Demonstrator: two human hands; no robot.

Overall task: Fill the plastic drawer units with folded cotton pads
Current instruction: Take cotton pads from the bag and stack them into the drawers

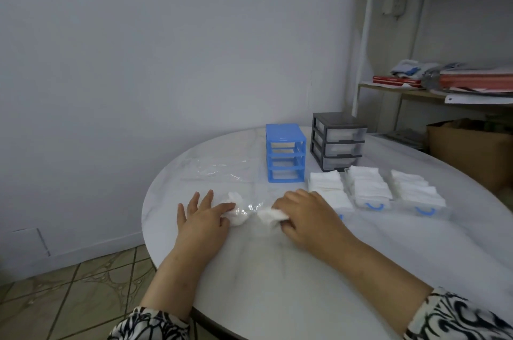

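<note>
Between the two hands, near the table's front edge, a clear plastic bag point(248, 207) is lying crumpled with white cotton pads at both ends. In the head view, the left hand point(204, 219) is lying with fingers spread and mostly straight, its forefinger and thumb touching a bunched cotton pad point(236, 214), probably steadying that end of the bag. The right hand point(305, 214) is curling its fingers around another cotton pad point(270, 214), seemingly drawing it out to fold.

Just beyond the right hand, three pulled-out clear drawers point(372, 195) with blue handles are sitting side by side, already stacked with folded pads, presumably kept close for easy loading. Farther past them, the blue drawer frame point(286, 157) is standing with empty slots, likely awaiting those drawers. Beside it, the grey drawer unit point(337, 139) is holding its drawers closed, with white showing inside. Another clear bag point(219, 170) is lying flat beyond the left hand on the white table point(277, 270).
</note>
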